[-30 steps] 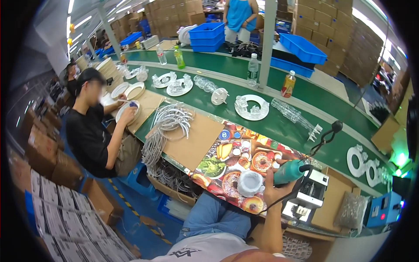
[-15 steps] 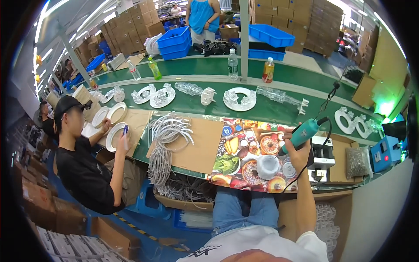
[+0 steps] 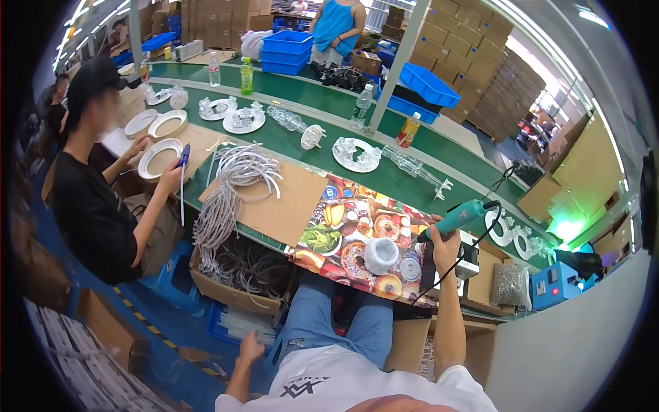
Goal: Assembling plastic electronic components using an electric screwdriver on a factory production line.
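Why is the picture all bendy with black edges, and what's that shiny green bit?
In the head view, the fisheye lens bends straight edges, like those of the green worktop, and darkness rings the picture; also in the head view, a green glow flares near the blue box, while the teal tool shows fairly clearly.

From my feed, the right hand (image 3: 445, 247) hid bits of the teal tool (image 3: 461, 216) and white machine (image 3: 469, 266) toward the desk's (image 3: 264, 239) right end tbh.
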Motion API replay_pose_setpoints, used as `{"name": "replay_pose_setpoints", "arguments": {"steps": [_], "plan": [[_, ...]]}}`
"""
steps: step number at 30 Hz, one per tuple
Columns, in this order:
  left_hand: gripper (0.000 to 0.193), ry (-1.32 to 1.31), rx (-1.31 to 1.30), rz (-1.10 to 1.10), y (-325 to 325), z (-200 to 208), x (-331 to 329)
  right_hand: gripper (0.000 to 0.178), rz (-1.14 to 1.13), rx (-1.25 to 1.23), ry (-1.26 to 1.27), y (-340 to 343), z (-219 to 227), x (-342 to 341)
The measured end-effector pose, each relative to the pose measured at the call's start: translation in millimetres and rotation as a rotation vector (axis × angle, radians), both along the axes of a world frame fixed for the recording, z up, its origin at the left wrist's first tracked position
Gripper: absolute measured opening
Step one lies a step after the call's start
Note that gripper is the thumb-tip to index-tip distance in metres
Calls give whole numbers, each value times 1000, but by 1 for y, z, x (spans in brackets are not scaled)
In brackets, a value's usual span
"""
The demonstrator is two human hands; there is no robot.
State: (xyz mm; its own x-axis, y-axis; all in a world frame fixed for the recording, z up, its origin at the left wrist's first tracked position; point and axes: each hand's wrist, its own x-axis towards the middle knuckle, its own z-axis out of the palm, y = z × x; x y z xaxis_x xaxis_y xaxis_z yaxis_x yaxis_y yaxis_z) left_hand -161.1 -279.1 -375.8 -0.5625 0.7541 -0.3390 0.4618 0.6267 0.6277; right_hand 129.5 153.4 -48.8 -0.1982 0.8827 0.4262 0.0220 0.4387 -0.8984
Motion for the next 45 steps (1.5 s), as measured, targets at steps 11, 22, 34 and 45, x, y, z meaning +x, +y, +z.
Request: {"name": "replay_pose_setpoints", "arguments": {"steps": [11, 22, 34, 45], "plan": [[28, 335, 989, 306, 163, 159, 14, 47, 25, -8, -144, -9, 7, 21], [40, 600, 992, 233, 314, 190, -35, 60, 43, 29, -135, -4, -6, 29], [40, 526, 932, 275, 321, 168, -39, 63, -72, 87, -245, -6, 3, 9], [38, 419, 849, 266, 328, 169, -37, 61, -4, 7, -156, 14, -13, 13]]}}
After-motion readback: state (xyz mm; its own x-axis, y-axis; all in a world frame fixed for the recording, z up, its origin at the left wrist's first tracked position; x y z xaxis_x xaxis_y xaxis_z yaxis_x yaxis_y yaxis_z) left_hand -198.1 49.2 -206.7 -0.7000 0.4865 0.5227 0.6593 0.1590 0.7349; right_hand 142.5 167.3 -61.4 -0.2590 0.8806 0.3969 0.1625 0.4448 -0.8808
